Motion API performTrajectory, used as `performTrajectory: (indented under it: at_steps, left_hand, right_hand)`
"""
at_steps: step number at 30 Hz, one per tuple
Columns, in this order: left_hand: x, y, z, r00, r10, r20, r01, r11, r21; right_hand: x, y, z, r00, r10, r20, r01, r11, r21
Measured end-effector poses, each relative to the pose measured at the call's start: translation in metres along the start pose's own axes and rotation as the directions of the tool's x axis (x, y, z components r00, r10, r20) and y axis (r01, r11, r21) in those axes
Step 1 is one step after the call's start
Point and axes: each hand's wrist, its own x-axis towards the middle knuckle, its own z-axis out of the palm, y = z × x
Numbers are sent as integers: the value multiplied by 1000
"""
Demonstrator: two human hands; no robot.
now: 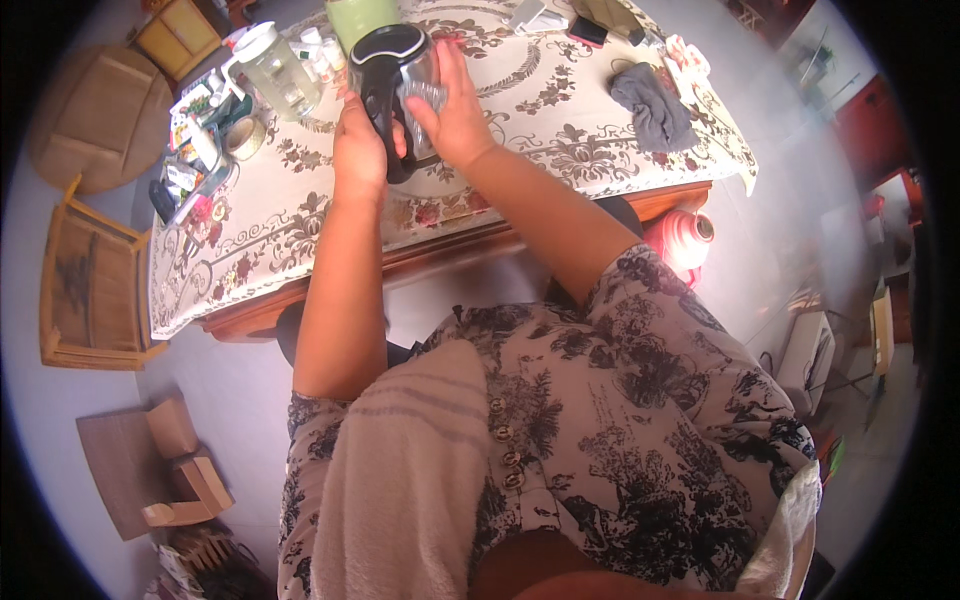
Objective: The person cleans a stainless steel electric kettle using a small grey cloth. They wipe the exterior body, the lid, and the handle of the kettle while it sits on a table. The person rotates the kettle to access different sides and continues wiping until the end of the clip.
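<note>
A kettle [382, 85] with a black lid rim, a black handle and a shiny steel body is at the far middle of the table, tilted toward me. My left hand [360, 145] is closed around its black handle. My right hand [458, 112] lies along the right side of the steel body, fingers stretched away from me. Under its thumb and palm is a silvery, crinkled pad [427, 97], pressed against the kettle; its exact kind is hard to make out. Just behind the kettle stands a pale green container [362, 18], partly cut off by the upper edge.
A flowered cloth [560, 155] covers the table. Left of the kettle stand a lidded clear jug [275, 70], a tape roll [244, 137] and small bottles. A dark grey cloth [652, 105] lies at right. A pink flask [685, 238] stands beyond the table's near right edge.
</note>
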Motion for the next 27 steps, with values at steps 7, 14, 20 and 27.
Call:
performTrajectory:
  at_steps: [7,14,20,27]
  left_hand:
    - [3,5,2,1000,14,15,-14,1000,22]
    - [8,1,7,1000,6,-24,-5,999,40]
    - [6,4,7,997,-13,-79,16,999,37]
    - [3,6,6,996,-9,-83,15,997,76]
  right_hand:
    - [-23,-1,-15,965,140,223,-117,987,-115]
    - [18,11,-9,897,321,305,-390,899,199]
    - [27,-7,-19,869,386,311,-466,850,248]
    - [49,-3,-13,793,498,351,-599,743,300]
